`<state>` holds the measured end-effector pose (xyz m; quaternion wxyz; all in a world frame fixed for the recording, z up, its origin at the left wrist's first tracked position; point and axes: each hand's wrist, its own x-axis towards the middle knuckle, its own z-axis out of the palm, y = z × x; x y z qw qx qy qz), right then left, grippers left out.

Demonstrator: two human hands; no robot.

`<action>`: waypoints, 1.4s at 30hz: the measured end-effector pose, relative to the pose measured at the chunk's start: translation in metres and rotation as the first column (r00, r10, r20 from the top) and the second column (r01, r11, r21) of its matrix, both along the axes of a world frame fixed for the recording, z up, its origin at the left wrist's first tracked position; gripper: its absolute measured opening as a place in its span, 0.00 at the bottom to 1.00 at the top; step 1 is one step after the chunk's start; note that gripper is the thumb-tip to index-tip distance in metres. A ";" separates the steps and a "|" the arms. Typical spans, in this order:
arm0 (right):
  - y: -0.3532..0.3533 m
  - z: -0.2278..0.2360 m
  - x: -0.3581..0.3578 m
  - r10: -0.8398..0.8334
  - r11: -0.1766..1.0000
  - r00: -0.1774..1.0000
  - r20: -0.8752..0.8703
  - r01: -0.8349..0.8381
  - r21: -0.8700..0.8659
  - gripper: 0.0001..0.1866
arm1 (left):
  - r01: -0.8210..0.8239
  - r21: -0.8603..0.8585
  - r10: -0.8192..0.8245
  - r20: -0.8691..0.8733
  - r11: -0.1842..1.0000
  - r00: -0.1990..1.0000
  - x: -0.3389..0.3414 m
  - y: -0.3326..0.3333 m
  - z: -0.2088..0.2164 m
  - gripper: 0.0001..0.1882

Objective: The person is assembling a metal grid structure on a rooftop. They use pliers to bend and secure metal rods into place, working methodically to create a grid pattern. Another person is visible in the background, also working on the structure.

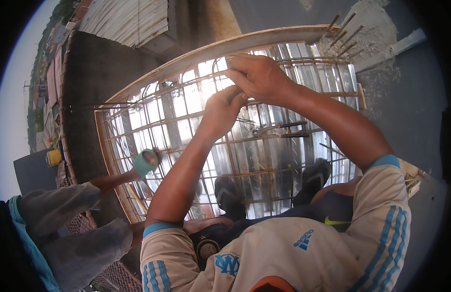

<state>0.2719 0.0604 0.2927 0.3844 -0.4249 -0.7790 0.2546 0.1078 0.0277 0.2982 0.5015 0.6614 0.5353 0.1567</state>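
A long timber formwork (pixel 284 34) takes up most of the view, bright metal sheets (pixel 279 187) lining its bottom. Within its boards spreads a rebar grid (pixel 235 141), its long bars crossed by shorter ones. A dark wall (pixel 103 63) stands beyond the formwork's upper left side. At the left are a co-worker's legs in grey trousers (pixel 89 246), one foot in a green shoe (pixel 144 164) at the grid's left part. The wearer's dark shoes (pixel 230 194) are at the near side of the grid.

The right hand (pixel 259 78) and left hand (pixel 225 109) meet over the far half of the grid, which lies directly beneath them. Both have fingers curled inward, the left's tips against the right hand; whether either grasps anything is hidden. Pincers (pixel 281 130) lie on the grid, just nearer the wearer than the hands and rightward of the left one, handles pointing right. Thin wires (pixel 245 120) show between the hands and the pincers.
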 end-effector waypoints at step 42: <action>0.023 0.018 0.023 -0.392 0.694 0.509 -0.766 -0.383 -0.609 0.13 | -0.151 -0.118 0.191 0.581 0.982 0.791 -0.020 0.018 -0.002 0.09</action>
